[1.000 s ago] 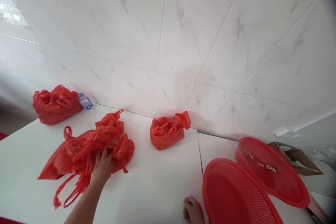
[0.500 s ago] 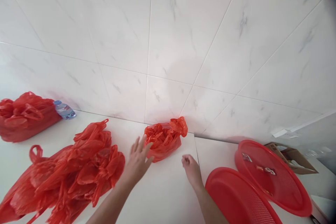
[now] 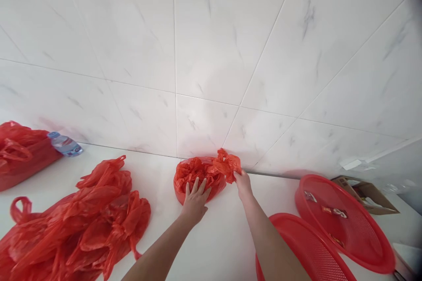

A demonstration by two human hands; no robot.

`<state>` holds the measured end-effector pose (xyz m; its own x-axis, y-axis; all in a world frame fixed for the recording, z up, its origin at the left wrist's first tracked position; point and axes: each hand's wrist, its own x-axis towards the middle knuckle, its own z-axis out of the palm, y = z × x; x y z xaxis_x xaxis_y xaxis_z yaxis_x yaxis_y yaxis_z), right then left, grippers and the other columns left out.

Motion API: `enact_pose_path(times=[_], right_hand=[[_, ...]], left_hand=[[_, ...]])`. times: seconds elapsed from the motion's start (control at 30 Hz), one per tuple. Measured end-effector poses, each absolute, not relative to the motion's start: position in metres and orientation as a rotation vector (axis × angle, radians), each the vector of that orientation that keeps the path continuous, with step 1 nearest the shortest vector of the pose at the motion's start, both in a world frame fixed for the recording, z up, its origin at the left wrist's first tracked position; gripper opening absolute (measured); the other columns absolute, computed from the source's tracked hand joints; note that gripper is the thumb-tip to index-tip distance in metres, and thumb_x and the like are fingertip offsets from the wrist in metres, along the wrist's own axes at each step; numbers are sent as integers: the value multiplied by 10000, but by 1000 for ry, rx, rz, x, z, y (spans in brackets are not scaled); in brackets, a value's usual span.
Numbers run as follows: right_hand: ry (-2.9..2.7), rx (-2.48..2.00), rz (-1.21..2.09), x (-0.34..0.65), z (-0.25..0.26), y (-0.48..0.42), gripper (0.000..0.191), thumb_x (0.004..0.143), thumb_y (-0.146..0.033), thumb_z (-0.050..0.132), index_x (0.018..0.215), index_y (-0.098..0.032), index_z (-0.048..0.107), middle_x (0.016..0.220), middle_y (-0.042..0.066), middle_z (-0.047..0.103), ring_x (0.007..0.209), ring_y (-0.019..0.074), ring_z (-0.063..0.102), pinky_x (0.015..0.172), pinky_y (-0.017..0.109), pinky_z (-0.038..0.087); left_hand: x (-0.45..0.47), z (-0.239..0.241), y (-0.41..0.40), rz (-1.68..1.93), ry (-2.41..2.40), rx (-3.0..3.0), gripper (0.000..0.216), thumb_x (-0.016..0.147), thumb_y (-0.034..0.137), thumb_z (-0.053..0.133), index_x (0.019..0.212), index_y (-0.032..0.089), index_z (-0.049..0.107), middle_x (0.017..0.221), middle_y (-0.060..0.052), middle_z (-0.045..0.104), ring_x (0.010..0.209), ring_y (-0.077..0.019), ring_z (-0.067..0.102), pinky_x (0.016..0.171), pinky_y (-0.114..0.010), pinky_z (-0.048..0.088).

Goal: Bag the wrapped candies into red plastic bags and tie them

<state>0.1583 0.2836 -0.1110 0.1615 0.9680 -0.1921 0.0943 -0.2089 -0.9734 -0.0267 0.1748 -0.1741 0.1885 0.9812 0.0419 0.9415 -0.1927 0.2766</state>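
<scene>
A red plastic bag point(image 3: 216, 188) stuffed with crumpled red plastic bags sits on the white table against the tiled wall. My left hand point(image 3: 195, 204) rests on its front part, fingers spread over the crumpled plastic. At its right end, my right hand point(image 3: 243, 182) pinches a crumpled red bag point(image 3: 229, 164) that sticks out of the top. Whether that piece belongs to the outer bag or lies loose in it, I cannot tell. To the left spreads a big heap of red plastic bags point(image 3: 85, 224).
Two red plastic baskets point(image 3: 379, 246) stand at the right, one with several small wrapped packets inside. Behind them is an open cardboard box point(image 3: 379, 199). Far left, a water bottle point(image 3: 67, 145) leans by another full red bag point(image 3: 29, 164). The marbled wall point(image 3: 141, 114) bounds the table.
My left hand has come down onto the stuffed bag. My right hand has reached forward and taken hold of the crumpled plastic at its right end. The view has shifted slightly right.
</scene>
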Motion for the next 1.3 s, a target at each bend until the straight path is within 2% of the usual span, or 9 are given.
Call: enact_pose_path(times=[0.2,0.33,0.43,0.5,0.57,0.7,0.83,1.1,1.3], right_hand=[[-556,-1087,1561,189,-102,221,258,701,-302,675,951,-244,657,990,29,717,949,210,652,831,365,543],[-509,-941,1683,206,-91,180,245,728,-284,667,971,-266,680,978,20,714,862,187,640,723,327,547],[-599,-952,1680,208,-83,158,263,737,-299,651,996,-258,675,958,21,700,808,179,626,711,323,525],[-678,-1020,1629,204,-80,145,237,726,-298,646,954,-240,673,898,18,689,778,178,611,715,322,506],[-778,-1125,1547,198,-78,134,227,720,-304,631,931,-230,666,849,15,682,756,180,594,693,311,487],[-959,-1240,1449,196,-77,116,246,723,-333,613,941,-226,654,878,24,690,786,189,593,688,301,470],[-803,-1230,1408,218,-81,106,199,676,-272,631,866,-214,644,806,18,678,713,180,602,623,289,469],[-683,-1101,1427,243,-71,89,220,661,-270,662,878,-234,650,930,20,698,886,220,647,768,337,525],[-634,-1178,1334,259,-57,66,441,648,-273,703,1075,-294,595,1068,5,656,975,192,622,763,299,523]], left_hand=[[-37,-163,208,321,1831,2240,722,713,189,680,1397,269,460,1577,-77,248,1456,-367,86,1120,-664,35],[-31,-126,206,731,1813,2143,497,785,221,626,1276,282,580,1537,-93,337,1440,-359,180,1117,-656,93],[-16,-89,178,1163,1646,1790,332,867,370,549,1164,247,634,1382,-118,517,1326,-322,402,1082,-572,293],[-5,-68,156,1155,1387,1399,414,895,493,470,1186,228,599,1244,-128,604,1146,-283,559,936,-484,465],[3,-53,138,1016,1108,1111,477,893,543,447,1251,242,536,1190,-114,628,1015,-242,619,796,-396,528],[8,-46,119,902,904,933,475,737,438,715,1131,202,594,985,-72,678,788,-185,639,616,-267,485],[-2,-47,110,1119,909,727,333,704,393,750,917,161,642,777,-20,659,693,-149,617,618,-252,451],[-14,-26,71,1251,836,651,287,687,355,782,819,160,617,727,7,626,683,-127,601,698,-270,471],[-20,-12,46,1371,884,768,303,618,267,784,826,189,578,743,23,620,667,-128,585,676,-271,468]])
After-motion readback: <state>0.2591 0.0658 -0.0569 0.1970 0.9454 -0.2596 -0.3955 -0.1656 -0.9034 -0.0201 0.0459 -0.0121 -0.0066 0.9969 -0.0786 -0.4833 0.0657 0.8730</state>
